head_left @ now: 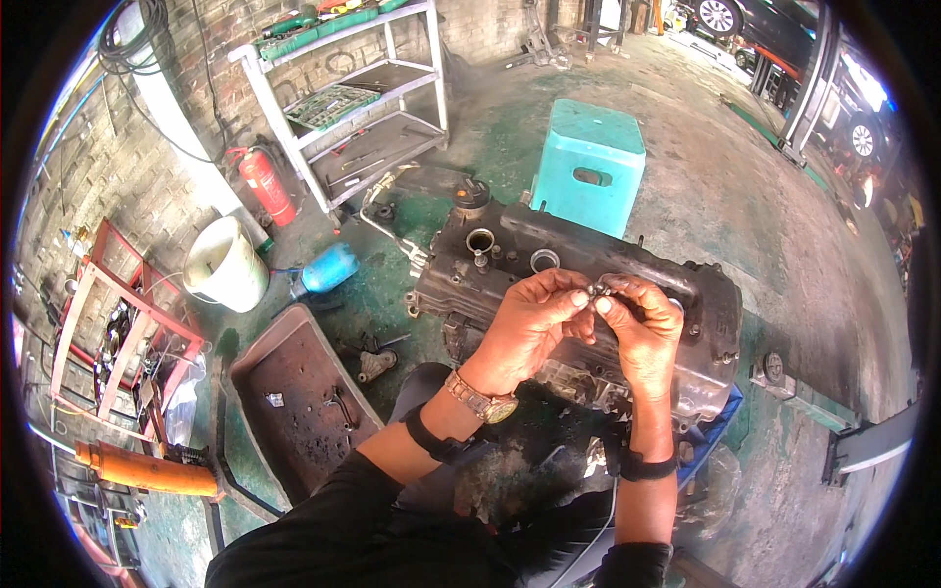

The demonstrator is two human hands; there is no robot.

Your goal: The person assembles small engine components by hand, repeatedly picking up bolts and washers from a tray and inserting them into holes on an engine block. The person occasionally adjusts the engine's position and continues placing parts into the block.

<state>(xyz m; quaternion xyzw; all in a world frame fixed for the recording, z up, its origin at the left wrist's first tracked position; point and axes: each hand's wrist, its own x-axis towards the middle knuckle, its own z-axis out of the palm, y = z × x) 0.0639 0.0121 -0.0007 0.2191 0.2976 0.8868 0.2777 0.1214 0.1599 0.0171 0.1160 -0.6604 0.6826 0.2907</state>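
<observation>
My left hand (pixel 529 316) and my right hand (pixel 643 338) meet over an engine (pixel 714 304) with a dark, oily cover. Thumbs and fingertips of both are pinched together on a small dark metal piece (pixel 601 290), too small and too covered to tell its kind. Two round openings, the near-left one (pixel 479 241) and one beside my left fingers (pixel 544 260), show in the cover. At its far left end sits a black cap (pixel 472 193). A watch (pixel 482 400) and a black strap are on my left wrist; another strap circles the right.
Left of me lies a grimy tray (pixel 294 358) with a metal tool (pixel 341 407) in it. A turquoise stool (pixel 594 162) stands behind the engine. Farther left are a white bucket (pixel 227 265), a blue bottle (pixel 329 269), a fire extinguisher (pixel 267 186) and a shelf cart (pixel 392 80).
</observation>
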